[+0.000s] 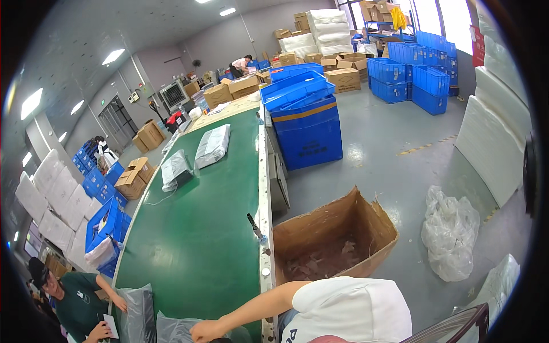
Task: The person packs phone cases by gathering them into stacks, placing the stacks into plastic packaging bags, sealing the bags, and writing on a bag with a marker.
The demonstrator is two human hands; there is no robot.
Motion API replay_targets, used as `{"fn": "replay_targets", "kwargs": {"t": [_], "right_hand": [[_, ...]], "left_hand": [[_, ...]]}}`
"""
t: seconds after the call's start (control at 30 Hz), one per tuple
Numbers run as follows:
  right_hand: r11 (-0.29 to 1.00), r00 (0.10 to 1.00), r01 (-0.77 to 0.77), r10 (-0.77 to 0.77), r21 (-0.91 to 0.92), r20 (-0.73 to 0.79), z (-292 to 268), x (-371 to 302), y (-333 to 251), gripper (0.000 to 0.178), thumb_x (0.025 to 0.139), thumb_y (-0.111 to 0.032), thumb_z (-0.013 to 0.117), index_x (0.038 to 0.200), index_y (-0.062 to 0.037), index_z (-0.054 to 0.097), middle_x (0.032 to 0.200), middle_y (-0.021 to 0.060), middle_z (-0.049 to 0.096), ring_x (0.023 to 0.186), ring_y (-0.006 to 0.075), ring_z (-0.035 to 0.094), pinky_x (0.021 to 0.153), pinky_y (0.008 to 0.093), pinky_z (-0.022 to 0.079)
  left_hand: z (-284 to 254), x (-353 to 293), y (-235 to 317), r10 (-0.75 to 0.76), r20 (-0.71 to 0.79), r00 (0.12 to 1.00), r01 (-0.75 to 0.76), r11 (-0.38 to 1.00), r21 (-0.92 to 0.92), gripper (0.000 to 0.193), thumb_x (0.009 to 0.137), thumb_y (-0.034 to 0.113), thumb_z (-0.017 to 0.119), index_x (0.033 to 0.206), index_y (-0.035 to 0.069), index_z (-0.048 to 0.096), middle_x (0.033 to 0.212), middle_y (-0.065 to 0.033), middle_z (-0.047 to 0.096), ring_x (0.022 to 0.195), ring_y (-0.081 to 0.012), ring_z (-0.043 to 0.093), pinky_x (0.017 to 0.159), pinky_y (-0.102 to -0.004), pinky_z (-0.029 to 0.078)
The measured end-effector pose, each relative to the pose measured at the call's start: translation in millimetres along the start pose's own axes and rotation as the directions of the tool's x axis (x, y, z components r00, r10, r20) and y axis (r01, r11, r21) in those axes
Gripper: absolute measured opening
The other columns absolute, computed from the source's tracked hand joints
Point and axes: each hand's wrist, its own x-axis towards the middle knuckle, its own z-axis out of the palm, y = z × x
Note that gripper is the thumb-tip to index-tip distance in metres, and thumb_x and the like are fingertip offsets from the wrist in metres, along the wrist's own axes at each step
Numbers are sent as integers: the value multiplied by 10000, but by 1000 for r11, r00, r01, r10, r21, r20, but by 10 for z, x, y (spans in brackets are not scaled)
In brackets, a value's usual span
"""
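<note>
My right hand reaches over the green belt table from the white sleeve at lower right. Its fingers look curled onto a grey plastic bag at the bottom edge, which cuts off part of the bag. My left hand is out of view. Just left of this bag lies another grey bagged package. A co-worker in a dark green shirt rests one hand on that package and holds a small white flat item in the other.
Two bagged packages lie farther along the green belt. A dark upright rod stands on its right rail. Beside it are an open cardboard box with scraps, stacked blue bins and a clear plastic heap.
</note>
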Motion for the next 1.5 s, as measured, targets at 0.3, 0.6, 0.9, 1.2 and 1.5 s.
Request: {"fn": "replay_targets", "kwargs": {"t": [0.3,0.6,0.9,1.2,1.5], "right_hand": [[936,963,265,-270,-234,9,-292,-76,-121,196,867,-192,633,1004,-53,649,957,133,619,882,274,634,758,397,503],[990,986,69,-49,123,-159,-601,-313,-837,197,898,-149,586,1055,-67,674,959,139,668,822,302,663,688,353,520],[950,900,284,-311,-132,-307,-446,-280,-517,94,867,-160,628,900,-75,653,857,100,593,800,283,612,685,401,473],[887,854,255,-393,-384,-342,-457,-363,-804,82,841,-167,635,899,-115,607,847,47,502,833,251,524,785,392,395],[793,803,171,-456,-585,-384,-492,-355,-831,106,797,-175,607,858,-104,557,877,57,473,893,245,492,829,391,390]], "left_hand": [[307,345,550,107,-33,994,-109,991,-75,521,955,314,479,1427,95,446,1436,-157,454,1336,-314,406,1089,-421,374],[483,388,512,79,-60,995,-83,993,-82,550,943,306,494,1443,91,417,1421,-156,459,1312,-313,428,1072,-409,388],[573,381,550,60,-69,996,-67,992,-106,582,930,298,510,1460,88,389,1405,-155,465,1288,-311,450,1056,-397,403],[626,356,517,43,-87,995,-53,992,-115,618,917,289,526,1476,85,360,1390,-154,470,1264,-310,472,1039,-386,418],[637,291,381,38,-125,991,-54,991,-121,655,905,281,542,1493,82,331,1374,-153,476,1240,-309,495,1023,-374,433]]}}
